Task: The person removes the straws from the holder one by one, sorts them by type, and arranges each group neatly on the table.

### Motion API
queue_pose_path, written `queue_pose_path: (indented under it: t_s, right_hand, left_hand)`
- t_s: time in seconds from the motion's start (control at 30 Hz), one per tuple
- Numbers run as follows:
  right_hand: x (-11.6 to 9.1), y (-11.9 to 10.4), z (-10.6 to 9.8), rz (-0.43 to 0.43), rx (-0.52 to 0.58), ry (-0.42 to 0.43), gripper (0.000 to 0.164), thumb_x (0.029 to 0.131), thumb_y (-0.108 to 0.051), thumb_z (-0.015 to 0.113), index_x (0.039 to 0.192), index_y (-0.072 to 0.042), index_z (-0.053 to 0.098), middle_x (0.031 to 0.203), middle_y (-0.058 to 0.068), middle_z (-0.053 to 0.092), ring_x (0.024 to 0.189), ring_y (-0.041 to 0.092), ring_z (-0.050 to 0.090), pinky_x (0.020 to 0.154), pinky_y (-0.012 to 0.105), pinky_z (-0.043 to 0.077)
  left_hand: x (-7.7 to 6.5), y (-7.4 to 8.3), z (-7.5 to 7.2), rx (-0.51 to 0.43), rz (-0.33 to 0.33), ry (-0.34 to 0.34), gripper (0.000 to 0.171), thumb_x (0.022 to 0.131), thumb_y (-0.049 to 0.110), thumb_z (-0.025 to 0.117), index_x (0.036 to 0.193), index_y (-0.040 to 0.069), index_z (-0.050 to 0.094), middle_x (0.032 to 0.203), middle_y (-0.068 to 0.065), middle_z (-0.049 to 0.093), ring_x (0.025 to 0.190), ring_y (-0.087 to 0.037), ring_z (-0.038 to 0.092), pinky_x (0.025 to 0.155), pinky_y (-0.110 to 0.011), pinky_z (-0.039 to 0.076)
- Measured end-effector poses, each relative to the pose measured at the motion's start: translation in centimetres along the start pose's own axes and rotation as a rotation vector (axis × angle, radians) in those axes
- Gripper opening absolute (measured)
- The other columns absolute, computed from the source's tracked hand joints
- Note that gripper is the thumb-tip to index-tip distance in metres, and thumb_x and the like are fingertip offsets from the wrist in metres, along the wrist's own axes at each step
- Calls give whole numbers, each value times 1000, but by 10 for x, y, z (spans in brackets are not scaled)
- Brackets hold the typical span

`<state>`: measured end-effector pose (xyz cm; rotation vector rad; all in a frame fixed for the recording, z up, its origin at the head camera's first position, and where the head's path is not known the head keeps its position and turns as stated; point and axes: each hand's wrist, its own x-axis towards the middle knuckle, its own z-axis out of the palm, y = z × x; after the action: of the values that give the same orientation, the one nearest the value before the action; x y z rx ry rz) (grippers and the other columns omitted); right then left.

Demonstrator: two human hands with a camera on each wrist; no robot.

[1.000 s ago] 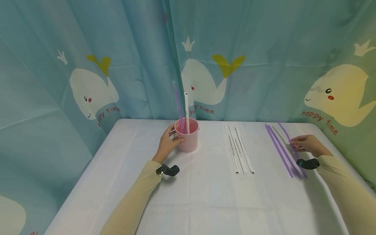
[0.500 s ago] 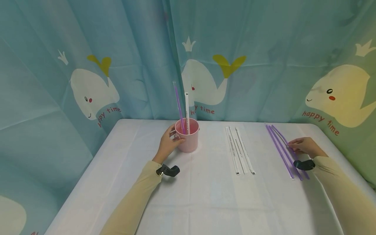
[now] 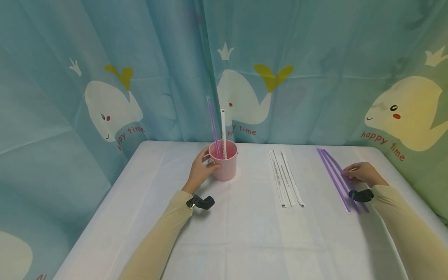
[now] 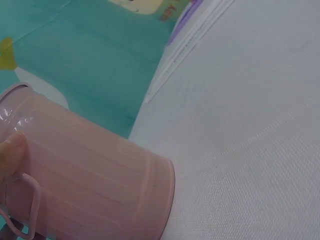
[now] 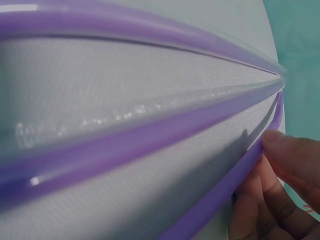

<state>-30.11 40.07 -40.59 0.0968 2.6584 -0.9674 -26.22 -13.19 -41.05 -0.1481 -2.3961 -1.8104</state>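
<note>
My left hand (image 3: 202,171) grips a pink bucket-shaped cup (image 3: 225,169), thumb against its side just by the wire handle (image 4: 34,205). A purple straw in a clear sleeve (image 3: 212,122) and a straw in white printed paper (image 3: 223,128) lean inside the cup. On the right, thumb and fingers of my right hand (image 3: 365,173) pinch a purple straw (image 5: 215,197), the rightmost of three. Two more purple straws, a middle one (image 5: 125,145) and a left one (image 5: 125,20), lie beside it, their far ends close together.
Between the cup and the purple straws, three white paper-wrapped straws (image 3: 286,179) lie side by side on the white tablecloth (image 3: 262,237). A blue-green curtain (image 3: 168,109) with whale prints hangs right behind the table's back edge.
The straw in my right hand has come down and left, its far end now near those of the other purple straws. My left hand stays on the cup.
</note>
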Motion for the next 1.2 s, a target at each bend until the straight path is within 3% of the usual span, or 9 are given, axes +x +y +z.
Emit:
queue_pose_path:
  t_s: [0.27, 0.5, 0.7, 0.87, 0.93, 1.07, 1.2]
  right_hand:
    - [-2, 6, -8, -27, 13, -62, 40, 93, -14, 55, 115, 19, 52, 83, -2, 66, 73, 6, 60, 67, 20, 57]
    - [-11, 17, -15, -95, 141, -125, 46, 97, -11, 47, 125, 24, 39, 94, -5, 69, 77, 2, 64, 73, 22, 59]
    - [-22, 23, -14, -209, 215, -37, 48, 97, -15, 49, 123, 24, 39, 87, -23, 66, 79, -4, 65, 71, 17, 58]
    - [-30, 21, -11, -368, 360, 72, 17, 96, -9, 51, 106, -7, 64, 89, -26, 66, 80, -7, 65, 68, 10, 55]
    - [-34, 17, -9, -445, 446, 94, 22, 95, -3, 50, 102, -17, 66, 92, -23, 68, 82, -6, 66, 69, 9, 54]
    - [-40, 4, -4, -562, 588, 110, 26, 94, 4, 48, 105, -12, 65, 96, -17, 71, 85, -3, 68, 72, 8, 54]
    - [-45, -13, -1, -615, 680, 144, 27, 92, 7, 48, 107, -8, 65, 97, -11, 73, 86, 0, 69, 73, 9, 55]
  left_hand:
    - [1, 0, 0, -1, 0, -10, 76, 78, 5, 73, 143, 5, 34, 147, -16, 39, 133, -35, 42, 108, -42, 44]
    - [1, 0, 0, 18, 13, -3, 76, 78, 5, 74, 143, 4, 34, 145, -16, 40, 131, -35, 43, 106, -41, 46]
    - [-1, 2, 0, 15, 10, 0, 76, 77, 4, 74, 143, 4, 35, 146, -16, 40, 131, -35, 44, 106, -41, 46]
    - [-1, 2, -1, 11, 12, 0, 75, 78, 4, 73, 142, 3, 35, 145, -17, 41, 131, -35, 44, 106, -41, 45]
    - [-1, 1, -1, 8, 15, 0, 75, 77, 3, 74, 142, 3, 35, 145, -17, 41, 131, -35, 44, 106, -41, 45]
    - [-1, 0, -1, 5, 19, -1, 75, 77, 3, 74, 142, 3, 36, 145, -17, 41, 131, -35, 44, 106, -42, 45]
    - [0, -1, 0, 14, 17, -2, 75, 78, 4, 74, 142, 4, 35, 145, -16, 41, 131, -35, 44, 106, -41, 45]
